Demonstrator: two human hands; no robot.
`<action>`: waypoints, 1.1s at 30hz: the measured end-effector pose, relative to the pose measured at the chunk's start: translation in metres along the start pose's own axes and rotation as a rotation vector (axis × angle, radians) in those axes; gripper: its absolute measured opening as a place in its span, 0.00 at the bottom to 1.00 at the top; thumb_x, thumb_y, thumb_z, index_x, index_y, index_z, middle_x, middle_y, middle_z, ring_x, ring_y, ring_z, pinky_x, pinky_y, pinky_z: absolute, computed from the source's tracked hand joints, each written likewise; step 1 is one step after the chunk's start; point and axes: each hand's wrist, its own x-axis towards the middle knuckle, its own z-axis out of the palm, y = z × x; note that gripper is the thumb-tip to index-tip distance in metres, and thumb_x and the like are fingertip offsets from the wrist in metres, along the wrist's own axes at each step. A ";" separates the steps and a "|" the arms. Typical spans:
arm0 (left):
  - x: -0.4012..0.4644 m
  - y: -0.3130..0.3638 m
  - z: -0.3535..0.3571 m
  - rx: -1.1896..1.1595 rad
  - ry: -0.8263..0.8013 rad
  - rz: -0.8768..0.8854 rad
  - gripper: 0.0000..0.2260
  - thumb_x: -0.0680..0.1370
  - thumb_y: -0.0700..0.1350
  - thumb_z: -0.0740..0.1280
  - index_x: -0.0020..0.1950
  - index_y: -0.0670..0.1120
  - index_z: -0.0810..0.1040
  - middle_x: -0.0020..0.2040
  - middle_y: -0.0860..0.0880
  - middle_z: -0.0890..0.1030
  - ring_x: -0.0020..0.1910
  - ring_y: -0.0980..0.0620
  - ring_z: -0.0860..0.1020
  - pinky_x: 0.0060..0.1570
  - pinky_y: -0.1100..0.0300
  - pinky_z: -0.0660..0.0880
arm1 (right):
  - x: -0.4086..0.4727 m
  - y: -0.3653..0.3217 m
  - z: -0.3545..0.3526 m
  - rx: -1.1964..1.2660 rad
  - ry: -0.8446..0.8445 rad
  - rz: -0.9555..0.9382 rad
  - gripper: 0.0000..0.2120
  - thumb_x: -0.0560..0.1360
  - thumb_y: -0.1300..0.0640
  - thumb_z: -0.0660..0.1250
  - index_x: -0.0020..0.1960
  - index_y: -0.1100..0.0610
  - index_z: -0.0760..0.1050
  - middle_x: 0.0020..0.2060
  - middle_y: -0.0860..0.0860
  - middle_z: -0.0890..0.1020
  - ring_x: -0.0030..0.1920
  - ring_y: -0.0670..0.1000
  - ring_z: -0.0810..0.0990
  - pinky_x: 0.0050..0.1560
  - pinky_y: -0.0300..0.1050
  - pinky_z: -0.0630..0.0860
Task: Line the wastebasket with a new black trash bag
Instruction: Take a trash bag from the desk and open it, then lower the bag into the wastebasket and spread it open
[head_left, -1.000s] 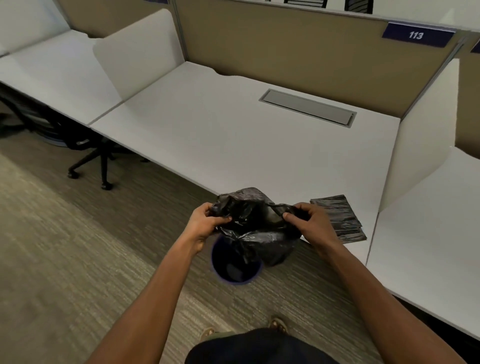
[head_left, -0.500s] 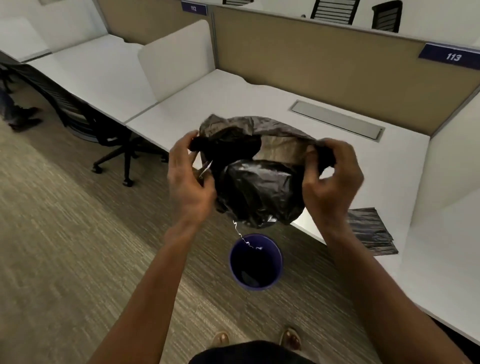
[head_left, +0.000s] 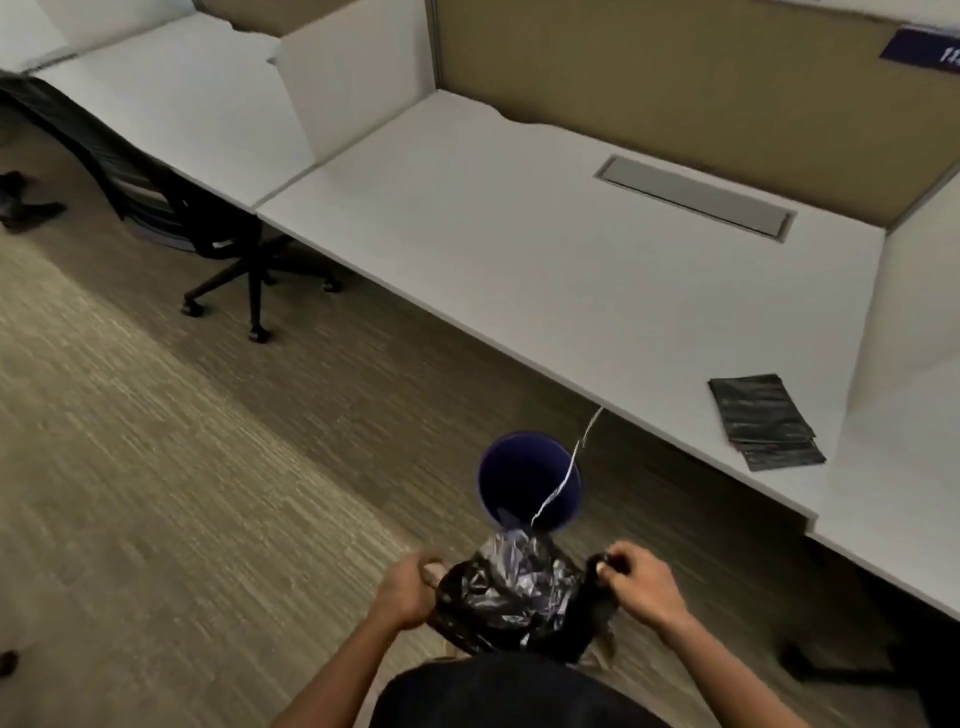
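A crumpled black trash bag (head_left: 511, 597) hangs between my two hands, low and close to my body. My left hand (head_left: 408, 590) pinches its left edge and my right hand (head_left: 636, 582) pinches its right edge. The round dark blue wastebasket (head_left: 527, 480) stands on the carpet just beyond the bag, beside the desk's front edge, with its mouth unlined. A thin pale strand (head_left: 569, 470) floats in the air over the basket.
A white desk (head_left: 519, 234) with side dividers runs along the right. A stack of folded black bags (head_left: 763, 421) lies near its front right edge. A black office chair (head_left: 218, 244) stands under the neighbouring desk at left. Open carpet (head_left: 156, 467) spreads left.
My hands have brought the bag down from chest height over the desk to low in front of my body. The view has tilted, so the wastebasket now sits beyond the bag.
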 end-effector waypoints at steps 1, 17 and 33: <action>0.007 -0.003 -0.003 -0.060 0.012 -0.045 0.19 0.76 0.34 0.66 0.65 0.47 0.80 0.49 0.46 0.82 0.48 0.47 0.81 0.43 0.63 0.79 | 0.002 -0.007 -0.004 0.071 0.088 0.029 0.02 0.77 0.53 0.71 0.48 0.48 0.79 0.48 0.48 0.82 0.50 0.51 0.80 0.49 0.41 0.70; 0.038 0.059 -0.059 -0.369 0.325 0.089 0.20 0.71 0.27 0.59 0.37 0.43 0.87 0.49 0.49 0.85 0.53 0.53 0.80 0.62 0.60 0.73 | 0.006 -0.061 -0.057 0.724 0.608 0.048 0.13 0.80 0.65 0.66 0.60 0.54 0.67 0.52 0.50 0.75 0.45 0.43 0.77 0.40 0.38 0.73; 0.069 0.091 -0.060 -0.060 0.355 0.105 0.13 0.78 0.36 0.65 0.61 0.35 0.81 0.63 0.38 0.78 0.62 0.40 0.79 0.66 0.50 0.75 | 0.041 -0.048 -0.054 0.100 0.329 -0.193 0.22 0.81 0.60 0.63 0.75 0.56 0.71 0.58 0.51 0.77 0.54 0.49 0.77 0.59 0.52 0.78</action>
